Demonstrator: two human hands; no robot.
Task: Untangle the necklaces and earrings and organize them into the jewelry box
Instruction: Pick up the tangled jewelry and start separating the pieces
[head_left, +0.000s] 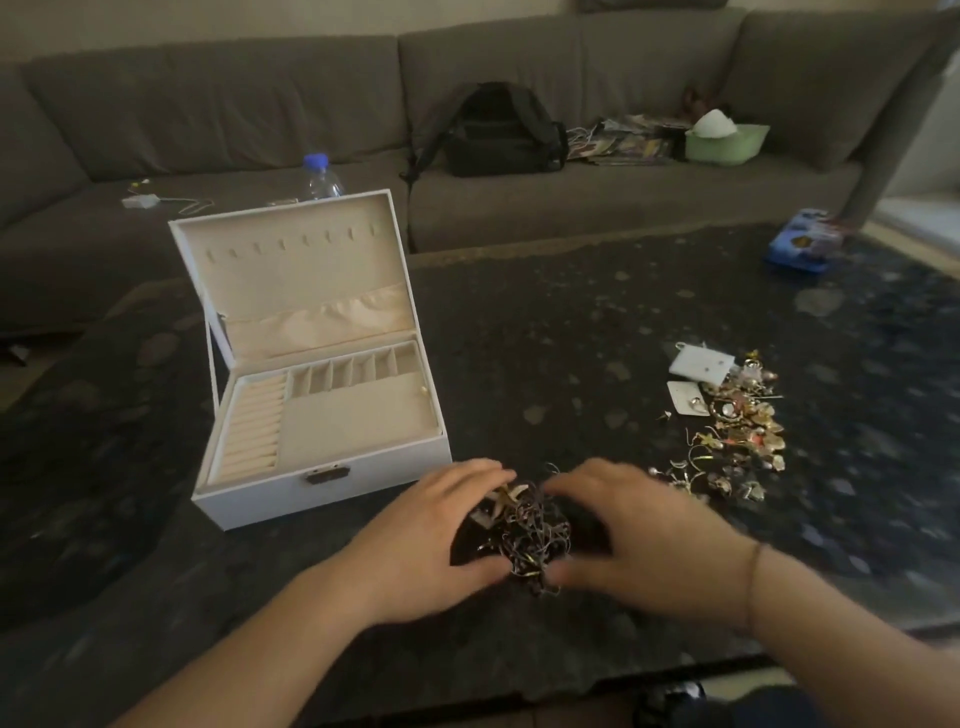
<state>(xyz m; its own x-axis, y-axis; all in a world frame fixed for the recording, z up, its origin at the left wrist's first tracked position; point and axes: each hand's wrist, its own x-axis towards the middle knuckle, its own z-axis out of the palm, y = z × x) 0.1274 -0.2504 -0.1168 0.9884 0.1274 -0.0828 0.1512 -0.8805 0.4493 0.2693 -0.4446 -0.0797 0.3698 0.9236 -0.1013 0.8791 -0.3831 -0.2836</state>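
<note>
Your left hand (441, 540) and right hand (639, 540) cupped the tangle (522, 535) on the table (571, 332), fingers curled round it. The box (317, 415) stood open to its left, earrings (727, 431) piled to its right.

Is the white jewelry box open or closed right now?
Open. The jewelry box has its lid tipped up and back, so the cream compartments inside show.

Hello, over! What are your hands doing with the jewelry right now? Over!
Left hand and right hand both gripping the tangled necklaces over the table. Jewelry box open, looks empty. Earring pile waiting, right side. Nothing blocking.
</note>
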